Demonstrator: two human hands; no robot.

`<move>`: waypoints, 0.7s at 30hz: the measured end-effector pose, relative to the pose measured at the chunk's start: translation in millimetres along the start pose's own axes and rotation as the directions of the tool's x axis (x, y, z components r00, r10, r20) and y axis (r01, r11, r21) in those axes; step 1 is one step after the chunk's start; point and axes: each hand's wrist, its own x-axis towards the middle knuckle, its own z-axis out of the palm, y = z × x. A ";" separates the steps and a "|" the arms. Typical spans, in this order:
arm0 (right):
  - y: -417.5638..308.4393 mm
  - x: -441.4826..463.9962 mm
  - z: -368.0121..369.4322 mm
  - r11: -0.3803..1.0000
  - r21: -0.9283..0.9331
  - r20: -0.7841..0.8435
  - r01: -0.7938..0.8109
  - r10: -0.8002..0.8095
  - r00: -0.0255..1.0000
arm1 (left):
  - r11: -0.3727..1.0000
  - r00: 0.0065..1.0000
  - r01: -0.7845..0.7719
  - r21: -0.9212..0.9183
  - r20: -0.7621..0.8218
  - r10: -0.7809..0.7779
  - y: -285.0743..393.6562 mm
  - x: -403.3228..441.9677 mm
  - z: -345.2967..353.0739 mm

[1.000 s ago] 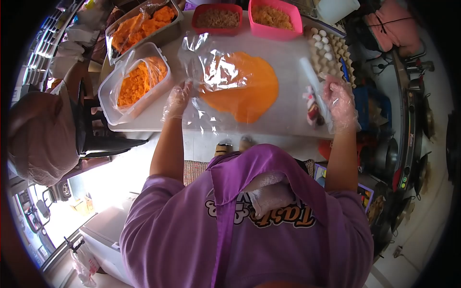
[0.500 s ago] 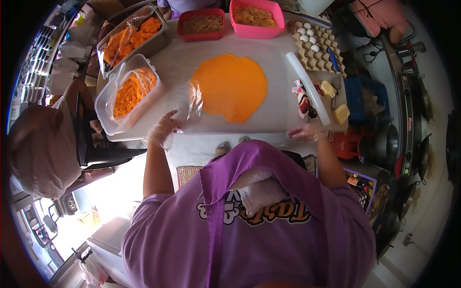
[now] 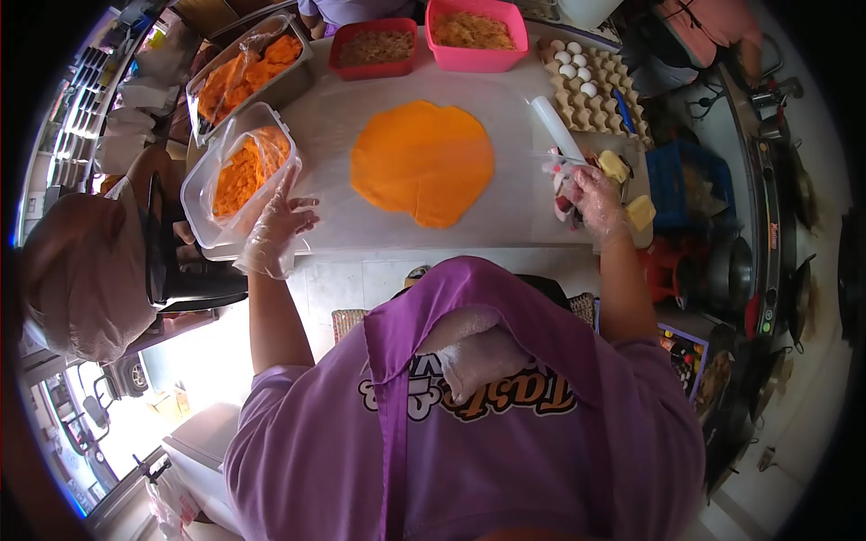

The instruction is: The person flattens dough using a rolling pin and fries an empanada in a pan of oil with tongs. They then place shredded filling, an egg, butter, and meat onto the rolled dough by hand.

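A flat, rounded sheet of orange dough (image 3: pixel 422 162) lies on clear plastic over the table. My left hand (image 3: pixel 278 230), in a clear plastic glove, is at the near corner of the translucent tub (image 3: pixel 200 216) of orange dough crumbles (image 3: pixel 248 180). Its fingers are apart and hold nothing. At the table's right side my gloved right hand (image 3: pixel 597 194) is closed over the lower part of a white rolling pin (image 3: pixel 555 126), hiding that end. Beside this hand are a crumpled dark red and white wrapper (image 3: pixel 566 200) and two yellow blocks (image 3: pixel 614 166), which look like butter.
Behind the dough stand a red tub (image 3: pixel 373 49) and a pink tub (image 3: pixel 478 41) with fillings. A metal tray (image 3: pixel 293 81) of orange dough is at back left, an egg tray (image 3: pixel 604 99) at back right. Other people stand around; a blue crate (image 3: pixel 663 185) is right of the table.
My left hand has lifted from the table's front edge toward the translucent tub, fingers spreading. My right hand has moved forward from the edge onto the rolling pin. The plastic over the dough lies smoother.
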 end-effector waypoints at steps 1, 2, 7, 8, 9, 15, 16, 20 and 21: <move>-2.0 2.1 -0.2 0.994 0.008 -0.006 0.108 -0.108 0.994 | 0.992 0.995 -0.019 0.128 0.102 0.006 -0.3 2.8 -5.3; -3.3 4.0 0.1 0.977 0.017 -0.012 0.214 -0.214 0.977 | 0.992 0.995 -0.018 0.129 0.097 0.005 -1.3 5.5 -8.8; -17.9 10.1 9.7 0.959 -0.061 -0.243 0.277 -0.283 0.928 | 0.978 0.964 -0.204 0.051 -0.165 0.210 18.6 -0.2 -2.6; -20.7 13.3 6.4 0.959 -0.066 -0.265 0.277 -0.284 0.921 | 0.985 0.981 -0.166 -0.037 -0.109 0.162 25.8 -2.8 0.1; -22.6 15.5 2.9 0.958 -0.067 -0.258 0.278 -0.286 0.923 | 0.985 0.980 -0.169 -0.039 -0.116 0.163 34.1 -5.6 2.0; -19.1 20.1 -29.2 0.961 -0.206 -0.111 0.185 -0.211 0.971 | 0.433 0.897 -0.056 0.900 -0.145 0.418 73.1 -27.1 19.1; -5.6 29.8 -44.8 0.851 -0.485 -0.107 0.201 -0.286 0.952 | 0.488 0.890 0.020 0.873 -0.238 0.389 94.8 -41.6 33.6; 9.7 18.0 -43.4 -0.119 -0.991 -0.024 -0.067 -0.335 0.942 | 0.504 0.784 -0.552 0.665 0.208 0.585 115.4 -55.9 33.2; 19.0 14.9 -41.5 -0.138 -0.978 -0.101 -0.155 -0.335 0.937 | 0.666 0.857 -0.501 0.553 0.209 0.471 120.3 -55.9 36.4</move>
